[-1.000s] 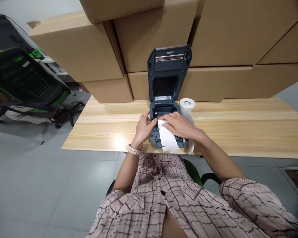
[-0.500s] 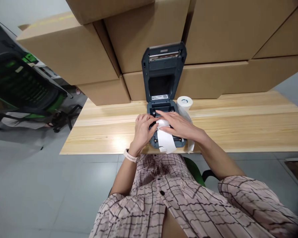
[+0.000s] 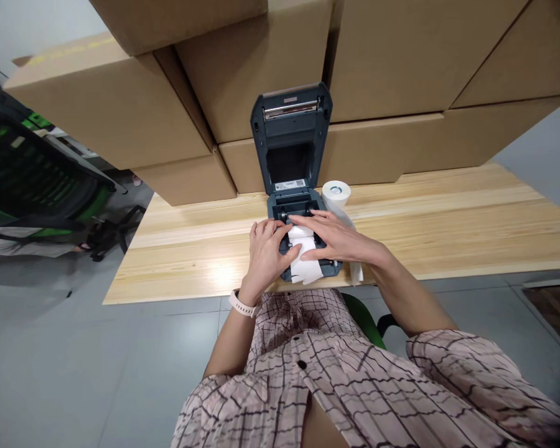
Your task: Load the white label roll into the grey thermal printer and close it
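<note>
A dark grey label printer (image 3: 291, 140) stands on the wooden table with its lid raised. White label paper (image 3: 305, 261) lies across its lower part, its torn end towards me. My left hand (image 3: 267, 252) rests at the printer's left side, thumb on or beside the paper, fingers apart. From the right, my right hand (image 3: 333, 238) reaches over the printer, its thumb and fingers spread around the paper. Neither hand is closed on anything. Just right of the printer stands a paper roll (image 3: 336, 191), its loose strip hanging down past my right hand to the table's front edge.
Large cardboard boxes (image 3: 270, 68) are stacked along the back of the wooden table (image 3: 177, 267). On the left is a black and green office chair (image 3: 37, 168), with part of another person's leg behind it. A green seat edge shows beneath me.
The whole view has shifted slightly, with printer and boxes further left. My left thumb lies lower over the paper, and the paper's torn end sits a little differently.
</note>
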Demonstrator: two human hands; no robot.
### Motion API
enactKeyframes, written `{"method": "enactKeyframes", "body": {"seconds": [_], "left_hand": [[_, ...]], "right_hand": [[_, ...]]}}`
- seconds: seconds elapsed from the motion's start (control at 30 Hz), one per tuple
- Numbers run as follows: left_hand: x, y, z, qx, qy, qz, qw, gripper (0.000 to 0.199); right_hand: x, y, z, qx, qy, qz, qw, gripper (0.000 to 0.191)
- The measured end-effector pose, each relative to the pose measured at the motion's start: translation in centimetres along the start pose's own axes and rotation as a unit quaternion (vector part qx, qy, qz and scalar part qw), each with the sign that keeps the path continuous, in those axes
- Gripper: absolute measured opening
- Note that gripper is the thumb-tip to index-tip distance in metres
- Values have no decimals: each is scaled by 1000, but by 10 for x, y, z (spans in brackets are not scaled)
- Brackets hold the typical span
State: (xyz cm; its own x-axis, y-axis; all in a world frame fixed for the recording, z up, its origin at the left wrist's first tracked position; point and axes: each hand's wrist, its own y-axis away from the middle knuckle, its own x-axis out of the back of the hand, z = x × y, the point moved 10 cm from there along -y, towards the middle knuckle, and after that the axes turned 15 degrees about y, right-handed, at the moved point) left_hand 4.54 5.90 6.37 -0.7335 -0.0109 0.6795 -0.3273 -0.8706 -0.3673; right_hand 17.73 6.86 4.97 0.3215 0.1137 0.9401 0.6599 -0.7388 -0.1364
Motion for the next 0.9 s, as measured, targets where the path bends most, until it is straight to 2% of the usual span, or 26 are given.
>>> {"method": "enactKeyframes", "body": {"seconds": [0.13, 0.23, 0.37, 0.43, 0.5, 0.6, 0.7, 0.9], "left_hand": [[0, 9, 6, -24, 18, -7, 1000, 46], [10, 32, 21, -75, 51, -22, 996, 46], [6, 67, 38, -129, 74, -122, 981, 68], [0, 74, 43, -154, 59, -138, 977, 68], [-2, 75, 48, -187, 47, -104, 976, 50], [-5, 71, 57, -230, 52, -34, 971, 29], [-8, 67, 62, -230, 55, -1, 972, 25], [-5, 68, 75, -243, 49, 27, 968, 24]], "right_hand": [[4, 0, -2, 23, -2, 13, 1000, 87], [6, -1, -5, 54, 0, 18, 998, 82], [9, -2, -8, 81, 6, 13, 997, 80], [11, -2, -10, 94, 6, 15, 995, 66], [12, -3, -10, 95, 6, 19, 995, 51], [11, -4, -9, 82, 11, 19, 996, 47], [11, -6, -8, 84, 14, 21, 996, 46], [8, -10, -2, 88, 44, 32, 995, 46]]}}
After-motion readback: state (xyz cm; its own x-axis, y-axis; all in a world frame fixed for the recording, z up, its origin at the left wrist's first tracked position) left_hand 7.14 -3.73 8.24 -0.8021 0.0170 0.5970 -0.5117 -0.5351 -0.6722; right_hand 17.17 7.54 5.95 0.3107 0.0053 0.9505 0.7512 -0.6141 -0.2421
